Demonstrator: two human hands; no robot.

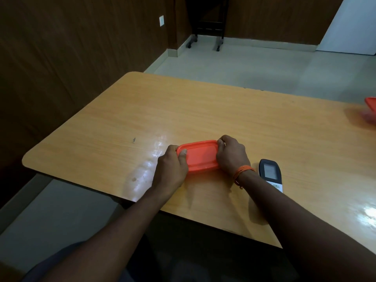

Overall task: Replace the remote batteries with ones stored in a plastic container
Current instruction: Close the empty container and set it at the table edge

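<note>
Pale wood-grain table fills the middle of the frame, glossy with light patches, its near edge running diagonally from left centre to the lower right. Nearest the camera, two bare forearms reach up from the bottom of the frame. At centre, the orange-lidded plastic container sits on the tabletop with its lid on, gripped at both short ends. The left hand wraps the left end, thumb lying on top of the lid's rim and fingers curled around the side. The right hand clasps the right end, fingers bent over the far corner; an orange thread band circles that wrist. Just right of the right wrist lies the remote, dark-topped with a grey display, partly hidden by the forearm. Farther off, at the right edge of the frame, another orange object shows only in part. Beyond the table lie a light tiled floor, dark brown wall panels and black furniture legs on castors at upper centre.
</note>
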